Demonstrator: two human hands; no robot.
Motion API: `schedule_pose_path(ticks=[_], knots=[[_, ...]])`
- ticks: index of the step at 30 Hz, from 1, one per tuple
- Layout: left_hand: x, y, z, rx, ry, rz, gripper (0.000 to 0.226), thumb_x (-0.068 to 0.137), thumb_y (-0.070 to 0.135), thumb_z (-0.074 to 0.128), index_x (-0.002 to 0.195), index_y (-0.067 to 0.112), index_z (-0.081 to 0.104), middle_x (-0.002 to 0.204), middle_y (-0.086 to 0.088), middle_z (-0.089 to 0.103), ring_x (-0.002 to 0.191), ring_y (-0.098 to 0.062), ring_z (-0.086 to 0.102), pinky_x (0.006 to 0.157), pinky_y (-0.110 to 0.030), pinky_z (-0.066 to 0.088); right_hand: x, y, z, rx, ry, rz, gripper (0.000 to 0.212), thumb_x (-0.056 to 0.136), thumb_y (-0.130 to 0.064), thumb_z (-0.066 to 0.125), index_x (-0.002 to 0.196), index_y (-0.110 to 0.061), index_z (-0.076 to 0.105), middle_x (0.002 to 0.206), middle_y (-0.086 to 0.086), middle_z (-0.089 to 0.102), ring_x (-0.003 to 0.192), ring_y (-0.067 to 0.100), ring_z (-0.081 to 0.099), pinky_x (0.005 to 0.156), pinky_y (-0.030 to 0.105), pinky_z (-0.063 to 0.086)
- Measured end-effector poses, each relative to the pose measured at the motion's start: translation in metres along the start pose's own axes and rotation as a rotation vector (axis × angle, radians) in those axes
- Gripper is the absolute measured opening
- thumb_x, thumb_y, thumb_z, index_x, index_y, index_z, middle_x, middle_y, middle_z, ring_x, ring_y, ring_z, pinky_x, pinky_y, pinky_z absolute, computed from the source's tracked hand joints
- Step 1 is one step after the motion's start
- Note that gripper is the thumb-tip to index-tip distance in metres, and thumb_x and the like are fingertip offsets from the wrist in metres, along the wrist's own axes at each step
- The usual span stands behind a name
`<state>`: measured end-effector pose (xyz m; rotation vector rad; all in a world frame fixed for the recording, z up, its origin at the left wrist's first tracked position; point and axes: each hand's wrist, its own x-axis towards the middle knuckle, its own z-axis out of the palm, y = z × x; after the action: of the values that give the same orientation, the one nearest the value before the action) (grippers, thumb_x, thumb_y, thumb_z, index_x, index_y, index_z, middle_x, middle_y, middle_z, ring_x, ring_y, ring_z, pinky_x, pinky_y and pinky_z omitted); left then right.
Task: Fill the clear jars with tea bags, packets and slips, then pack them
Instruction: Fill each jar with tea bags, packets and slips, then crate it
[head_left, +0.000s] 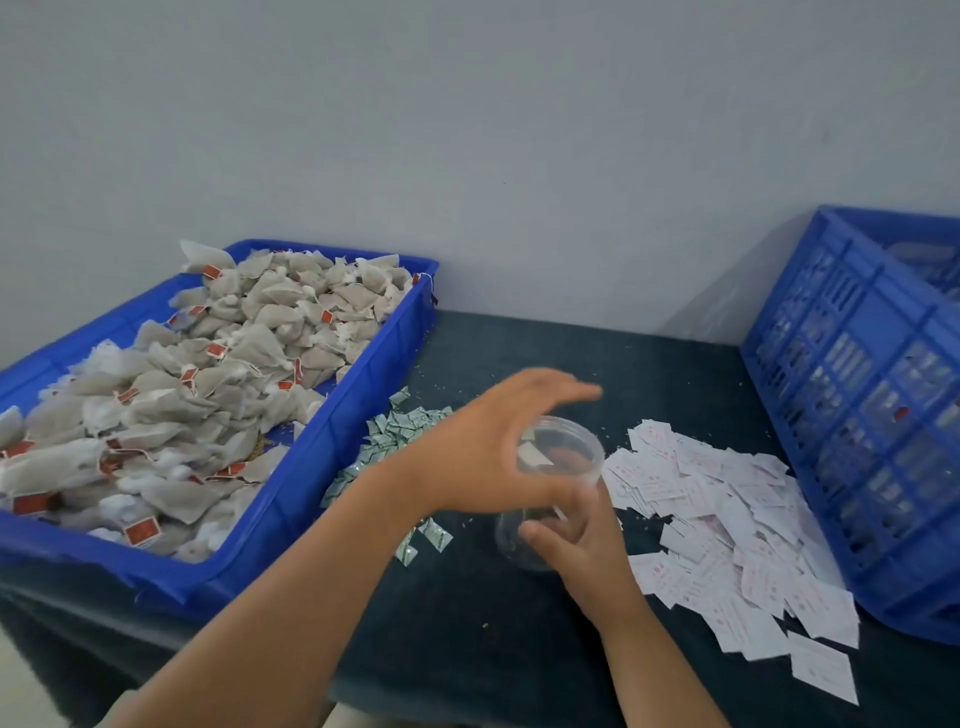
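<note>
- Clear jar (566, 454): I count one, tilted over the tabletop (467, 649), between packets (397, 441) and slips (727, 525).
- Right hand (584, 551) grips its lower half; left hand (485, 454) spread flat, released, over its mouth (blurred).
- One tray (322, 467) of tea bags (197, 395), one crate (857, 415).

1. A plain, pale grey-blue wall (467, 130) fills the upper half, matte and bare;
2. A dark tabletop (545, 348) meets the wall at its far edge; fine crumbs speckle its surface;
3. The light is soft and even; a faint shadow lies low on the wall at the right;
4. A pale strip (13, 670) shows past the tabletop's near-left edge; too little to identify.
</note>
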<state>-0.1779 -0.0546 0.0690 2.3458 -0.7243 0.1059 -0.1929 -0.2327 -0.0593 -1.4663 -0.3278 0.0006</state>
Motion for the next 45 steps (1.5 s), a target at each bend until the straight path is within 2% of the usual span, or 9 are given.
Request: schedule_pose_path(ticks=[4,8,12,16,23,30,34,38,45], knots=[[-0.002,0.018,0.01,0.384,-0.085,0.045,0.046,0.09,0.068,0.065,0.13,0.048,0.06,0.124,0.022,0.055,0.114,-0.005,0.052,0.099,-0.033,0.049,-0.001,0.0,0.004,-0.164,-0.077,-0.006,0.06,0.066,-0.038,0.09,0.11,-0.002,0.071,0.097,0.008,0.077,0.088,0.025,0.075,0.072,0.045,0.061],[-0.011,0.022,0.026,0.358,0.052,0.021,0.032,0.097,0.06,0.056,0.121,0.04,0.066,0.117,0.016,0.058,0.101,-0.013,0.051,0.09,-0.03,0.044,0.001,-0.002,0.004,-0.212,-0.069,-0.1,0.056,0.07,-0.026,0.086,0.118,-0.003,0.068,0.108,0.001,0.076,0.101,0.023,0.076,0.079,0.037,0.061],[-0.02,0.025,0.041,0.468,0.192,-0.233,0.05,0.1,0.07,0.033,0.119,0.034,0.062,0.112,0.009,0.058,0.097,-0.019,0.057,0.086,-0.037,0.05,-0.002,-0.004,0.011,-0.436,0.031,-0.164,0.062,0.066,-0.042,0.092,0.119,-0.03,0.06,0.107,-0.016,0.071,0.093,0.012,0.072,0.076,0.025,0.057],[-0.025,0.021,0.039,0.585,0.108,-0.561,0.079,0.086,0.089,0.017,0.123,0.026,0.048,0.102,0.0,0.049,0.096,-0.029,0.064,0.07,-0.037,0.045,-0.001,-0.003,0.018,-0.57,0.015,-0.183,0.066,0.068,-0.047,0.095,0.123,-0.038,0.06,0.111,-0.017,0.07,0.097,0.011,0.07,0.076,0.034,0.058],[-0.041,0.02,-0.007,0.421,-0.236,-0.563,0.086,0.067,0.093,0.052,0.14,0.052,0.036,0.111,0.008,0.059,0.095,-0.016,0.055,0.075,-0.034,0.043,-0.007,0.002,0.017,-0.572,-0.046,-0.217,0.087,0.064,-0.061,0.096,0.138,-0.042,0.054,0.127,-0.025,0.068,0.116,0.006,0.069,0.089,0.032,0.06],[-0.034,0.008,-0.026,0.275,0.001,-0.746,0.041,0.102,0.051,0.041,0.116,0.014,0.052,0.098,-0.007,0.064,0.075,-0.024,0.055,0.068,-0.036,0.044,0.002,-0.008,0.014,-0.434,0.29,-0.242,0.087,0.059,-0.062,0.093,0.134,-0.053,0.05,0.127,-0.024,0.065,0.116,0.006,0.066,0.088,0.015,0.052],[-0.031,-0.016,-0.027,-0.198,0.184,-0.767,0.024,0.103,0.032,0.047,0.106,0.02,0.068,0.086,0.002,0.08,0.075,-0.022,0.075,0.075,-0.036,0.063,0.002,-0.006,0.005,-0.145,0.323,-0.144,0.084,0.061,-0.049,0.091,0.135,-0.044,0.051,0.125,-0.017,0.067,0.118,0.017,0.069,0.086,0.032,0.058],[-0.025,-0.049,0.026,0.001,0.232,-0.713,0.016,0.1,0.04,0.058,0.093,0.033,0.07,0.079,0.012,0.076,0.07,-0.009,0.072,0.069,-0.037,0.064,0.004,-0.004,0.003,-0.033,0.278,-0.081,0.082,0.063,-0.041,0.091,0.136,-0.037,0.053,0.126,0.0,0.071,0.11,0.02,0.073,0.079,0.029,0.061],[-0.03,-0.078,0.078,0.461,0.262,-0.55,0.043,0.092,0.051,0.071,0.131,0.032,0.066,0.121,0.007,0.055,0.114,-0.016,0.051,0.098,-0.032,0.046,0.004,-0.002,0.005,-0.078,0.193,-0.061,0.082,0.062,-0.042,0.091,0.135,-0.039,0.054,0.122,-0.011,0.073,0.088,0.001,0.073,0.074,0.026,0.061]])
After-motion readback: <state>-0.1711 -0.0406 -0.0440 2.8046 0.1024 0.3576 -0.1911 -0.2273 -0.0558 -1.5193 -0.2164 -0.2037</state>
